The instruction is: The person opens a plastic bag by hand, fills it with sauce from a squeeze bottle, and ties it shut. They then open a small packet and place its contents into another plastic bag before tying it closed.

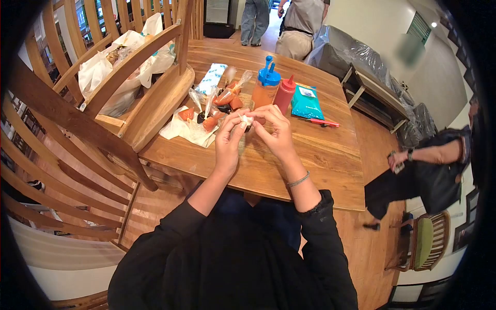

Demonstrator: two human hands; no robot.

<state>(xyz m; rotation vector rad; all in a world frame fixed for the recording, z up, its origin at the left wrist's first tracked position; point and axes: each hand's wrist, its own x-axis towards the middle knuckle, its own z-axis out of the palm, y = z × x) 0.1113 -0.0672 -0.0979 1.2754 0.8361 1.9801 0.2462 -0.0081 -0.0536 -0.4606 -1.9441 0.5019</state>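
Observation:
My left hand (230, 137) and my right hand (275, 130) meet above the wooden table (320, 165), fingertips closed. Between them they pinch a small white thing (247, 120) with a dark part below it, too small to make out. To the left, tied clear plastic bags of orange-red sauce (210, 123) lie on and by a crumpled cream paper (181, 132), some with dark contents. Just beyond my fingers stand a blue-topped bottle of orange sauce (266, 88) and a red squeeze bottle (284, 95).
A teal packet (307, 103) and a red pen-like stick (325, 123) lie at right. A blue-white packet (212, 77) is further back. At left, a wooden chair (168, 90) holds a white plastic bag (116, 101). A person in dark clothes (434, 175) is at right; others stand behind the table.

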